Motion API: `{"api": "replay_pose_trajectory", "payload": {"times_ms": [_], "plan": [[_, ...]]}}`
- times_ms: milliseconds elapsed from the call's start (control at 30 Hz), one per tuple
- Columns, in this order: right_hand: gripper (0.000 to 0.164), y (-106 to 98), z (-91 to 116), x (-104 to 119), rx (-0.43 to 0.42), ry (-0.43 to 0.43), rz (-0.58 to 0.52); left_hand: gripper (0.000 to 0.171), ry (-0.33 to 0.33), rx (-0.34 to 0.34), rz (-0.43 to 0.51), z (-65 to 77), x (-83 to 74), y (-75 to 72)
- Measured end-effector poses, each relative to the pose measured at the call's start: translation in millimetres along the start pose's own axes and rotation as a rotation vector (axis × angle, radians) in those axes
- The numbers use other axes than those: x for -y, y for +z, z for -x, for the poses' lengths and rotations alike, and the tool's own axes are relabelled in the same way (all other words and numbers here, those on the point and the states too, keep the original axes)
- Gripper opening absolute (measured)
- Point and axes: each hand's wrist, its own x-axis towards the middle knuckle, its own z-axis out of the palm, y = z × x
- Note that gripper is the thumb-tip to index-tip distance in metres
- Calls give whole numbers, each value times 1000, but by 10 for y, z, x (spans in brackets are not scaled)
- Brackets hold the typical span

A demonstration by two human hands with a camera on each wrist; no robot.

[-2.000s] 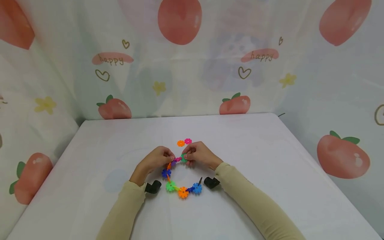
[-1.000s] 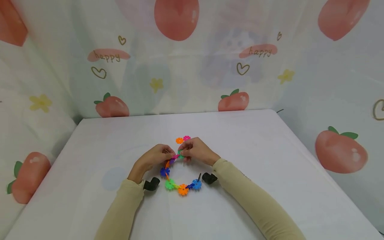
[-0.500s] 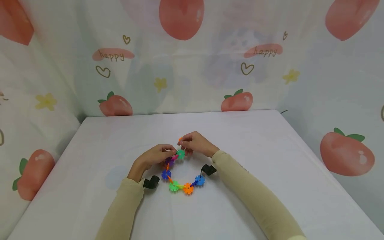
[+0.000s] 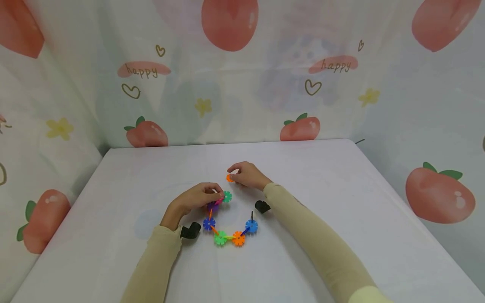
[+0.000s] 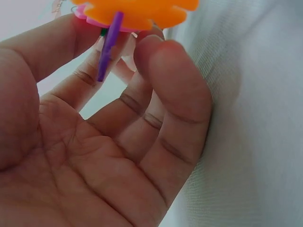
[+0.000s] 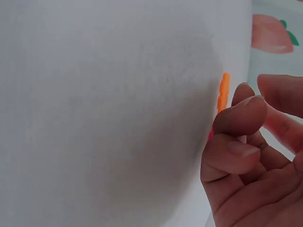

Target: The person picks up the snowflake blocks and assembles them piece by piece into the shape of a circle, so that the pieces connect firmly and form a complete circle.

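A chain of notched plastic discs, a snowflake-disc chain (image 4: 220,238), curves in an open ring on the white table. My left hand (image 4: 195,196) pinches its upper left end around the pink disc (image 4: 219,201), beside the teal-green end disc (image 4: 227,196). In the left wrist view, an orange disc (image 5: 142,12) and an edge-on purple disc (image 5: 110,47) show above the palm. At the other end sits a light blue disc (image 4: 251,226) with a dark upright piece (image 4: 251,216). My right hand (image 4: 248,174), fingers loosely bent, hovers over a loose orange disc (image 4: 229,178); a pink one is mostly hidden behind the fingers.
Black wrist-worn pieces (image 4: 191,230) sit by both forearms. The white table (image 4: 310,176) extends on all sides. A fruit-printed cloth (image 4: 227,97) hangs behind it and along both sides.
My right hand has let go of the teal-green disc and moved up and away to the loose orange and pink discs. The left hand keeps its hold; the chain has shifted slightly.
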Motion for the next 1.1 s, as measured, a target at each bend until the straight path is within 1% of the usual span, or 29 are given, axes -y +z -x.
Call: {"api": "replay_pose_trajectory", "payload": {"times_ms": [133, 200, 300, 400, 533, 667, 833, 967, 1100], "plan": [[38, 26, -67, -22, 0, -14, 140, 19, 0, -5, 8, 3, 4, -9], [39, 44, -90, -33, -1, -20, 178, 18, 1, -9, 11, 9, 0, -8], [36, 71, -105, -45, -15, -36, 207, 18, 11, -14, 12, 4, 2, -3], [30, 81, -98, -57, -42, -44, 212, 18, 14, -25, 7, 0, 0, -3], [22, 74, -65, -78, -60, -28, 199, 19, 0, -39, -1, -13, 3, -3], [26, 51, -14, -91, -51, -11, 177, 19, -16, -47, -8, -22, 9, -6], [23, 16, 55, -154, -61, -34, 125, 20, -14, -51, -25, -12, 12, -3], [17, -18, 139, -201, -59, -58, 56, 19, -14, -50, -24, -17, 19, 1], [10, -50, 254, -181, -26, -72, -51, 19, -19, -50, -24, -33, 18, 10]]}}
